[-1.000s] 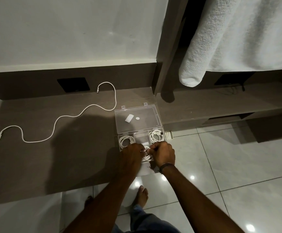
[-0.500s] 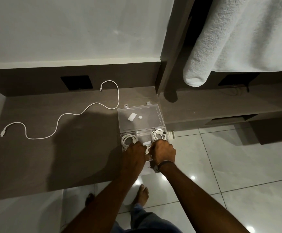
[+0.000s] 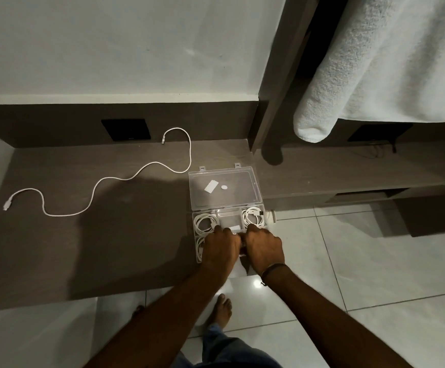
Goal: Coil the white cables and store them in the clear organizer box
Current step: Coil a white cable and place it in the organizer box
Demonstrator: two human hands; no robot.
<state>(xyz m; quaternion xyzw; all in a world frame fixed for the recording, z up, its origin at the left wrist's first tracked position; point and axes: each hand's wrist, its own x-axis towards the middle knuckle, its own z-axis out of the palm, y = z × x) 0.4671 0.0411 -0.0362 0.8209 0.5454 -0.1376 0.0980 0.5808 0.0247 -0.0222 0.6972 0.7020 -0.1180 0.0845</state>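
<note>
The clear organizer box (image 3: 225, 193) sits open at the front edge of the dark counter (image 3: 83, 248), its lid laid back. Three coiled white cables show inside. One loose cable (image 3: 102, 180) snakes toward the counter's left edge. The left hand (image 3: 220, 249) and right hand (image 3: 264, 248) curl down over the box's front compartments; I cannot tell what they hold.

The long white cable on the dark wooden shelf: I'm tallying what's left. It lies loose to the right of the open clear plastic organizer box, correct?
Not quite. The head view shows the long white cable lying loose on the dark wooden shelf to the left of the open clear plastic organizer box, not the right.
</note>
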